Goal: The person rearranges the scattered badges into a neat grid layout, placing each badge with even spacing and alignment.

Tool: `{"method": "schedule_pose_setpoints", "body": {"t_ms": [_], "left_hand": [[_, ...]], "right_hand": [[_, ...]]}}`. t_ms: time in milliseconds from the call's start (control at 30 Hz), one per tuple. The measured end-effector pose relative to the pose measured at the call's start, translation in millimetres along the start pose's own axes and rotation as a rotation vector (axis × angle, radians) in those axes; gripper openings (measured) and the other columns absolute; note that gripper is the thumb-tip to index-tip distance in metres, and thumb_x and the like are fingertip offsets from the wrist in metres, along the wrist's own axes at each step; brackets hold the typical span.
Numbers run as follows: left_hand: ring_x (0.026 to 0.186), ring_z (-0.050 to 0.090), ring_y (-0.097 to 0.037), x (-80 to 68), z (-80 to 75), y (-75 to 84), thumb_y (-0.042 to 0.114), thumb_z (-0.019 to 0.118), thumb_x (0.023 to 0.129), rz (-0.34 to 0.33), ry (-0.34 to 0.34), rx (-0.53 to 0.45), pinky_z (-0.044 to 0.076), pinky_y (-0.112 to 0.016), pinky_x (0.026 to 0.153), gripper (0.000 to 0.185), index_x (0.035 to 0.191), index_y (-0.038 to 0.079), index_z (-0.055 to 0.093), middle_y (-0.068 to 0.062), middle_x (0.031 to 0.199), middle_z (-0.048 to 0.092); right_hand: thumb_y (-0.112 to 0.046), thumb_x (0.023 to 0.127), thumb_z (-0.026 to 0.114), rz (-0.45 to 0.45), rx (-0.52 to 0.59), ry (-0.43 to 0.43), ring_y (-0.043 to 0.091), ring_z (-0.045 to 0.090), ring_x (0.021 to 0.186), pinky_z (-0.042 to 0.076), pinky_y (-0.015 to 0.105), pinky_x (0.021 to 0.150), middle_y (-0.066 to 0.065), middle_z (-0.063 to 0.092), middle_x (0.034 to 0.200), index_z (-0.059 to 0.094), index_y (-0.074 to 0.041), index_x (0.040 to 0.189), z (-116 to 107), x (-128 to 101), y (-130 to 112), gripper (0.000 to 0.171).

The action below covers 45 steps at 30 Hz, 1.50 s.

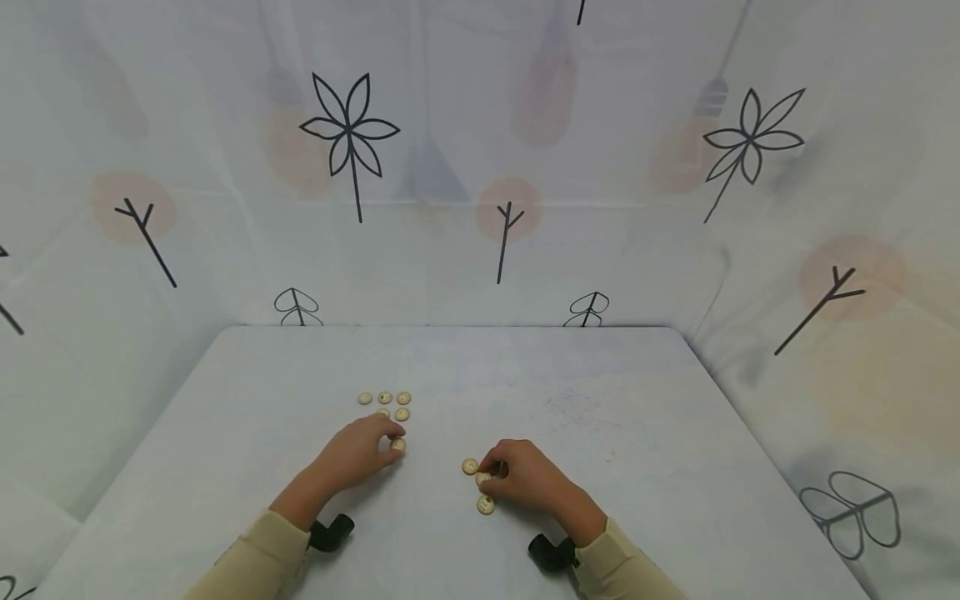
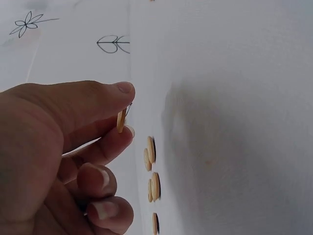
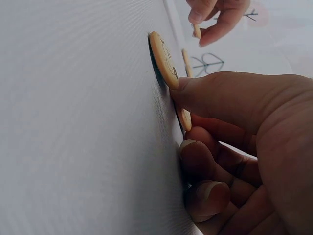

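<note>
On the white table, a cluster of small round cream wooden buttons serves as the landmark, lying left of the table's middle. Just on the near side of that cluster, the left hand pinches one cream button on edge between thumb and forefinger, raised slightly off the surface, with the other fingers curled under. Well to the right of the cluster and nearer the person, the right hand has its thumb and curled fingertips closed on a second cream button lying against the table. Two loose cream buttons lie just beside that hand, one on its cluster side, the other nearer the person.
</note>
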<state>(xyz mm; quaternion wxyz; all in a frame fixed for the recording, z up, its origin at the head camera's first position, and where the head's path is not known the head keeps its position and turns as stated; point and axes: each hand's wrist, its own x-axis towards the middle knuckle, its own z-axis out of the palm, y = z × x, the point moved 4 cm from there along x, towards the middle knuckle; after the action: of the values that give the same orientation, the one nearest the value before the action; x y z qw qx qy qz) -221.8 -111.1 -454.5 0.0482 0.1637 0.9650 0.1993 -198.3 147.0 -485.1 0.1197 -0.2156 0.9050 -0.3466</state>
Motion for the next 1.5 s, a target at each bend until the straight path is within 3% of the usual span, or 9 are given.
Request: {"method": "schedule_pose_setpoints", "body": {"t_ms": [267, 700, 1500], "left_hand": [[0.094, 0.061, -0.014, 1.3, -6.5, -11.6, 0.024, 0.075, 0.083, -0.017, 0.011, -0.001, 0.05, -0.04, 0.089, 0.025, 0.106, 0.014, 0.071, 0.006, 0.098, 0.065], [0.101, 0.062, -0.019, 1.2, -17.8, -26.2, 0.023, 0.072, 0.086, -0.107, -0.018, 0.003, 0.05, -0.044, 0.091, 0.024, 0.108, 0.013, 0.07, 0.001, 0.102, 0.068], [0.115, 0.058, -0.032, 14.8, -19.7, -59.9, 0.025, 0.069, 0.087, -0.215, -0.038, 0.002, 0.046, -0.051, 0.097, 0.028, 0.112, 0.011, 0.068, -0.006, 0.112, 0.068]], "right_hand": [[-0.028, 0.084, 0.073, 0.004, -0.002, -0.003, 0.003, 0.054, 0.076, 0.046, 0.024, 0.066, -0.012, 0.062, 0.088, 0.073, -0.02, 0.1, -0.4, -0.5, 0.0, 0.017], [-0.028, 0.084, 0.073, -0.01, -0.005, -0.004, 0.002, 0.054, 0.075, 0.046, 0.023, 0.066, -0.012, 0.062, 0.088, 0.073, -0.02, 0.099, -0.3, -0.1, -0.8, 0.017], [-0.028, 0.084, 0.073, -0.005, 0.004, -0.009, 0.003, 0.054, 0.076, 0.046, 0.024, 0.066, -0.011, 0.062, 0.089, 0.072, -0.02, 0.099, -1.2, -1.3, -2.0, 0.017]]}}
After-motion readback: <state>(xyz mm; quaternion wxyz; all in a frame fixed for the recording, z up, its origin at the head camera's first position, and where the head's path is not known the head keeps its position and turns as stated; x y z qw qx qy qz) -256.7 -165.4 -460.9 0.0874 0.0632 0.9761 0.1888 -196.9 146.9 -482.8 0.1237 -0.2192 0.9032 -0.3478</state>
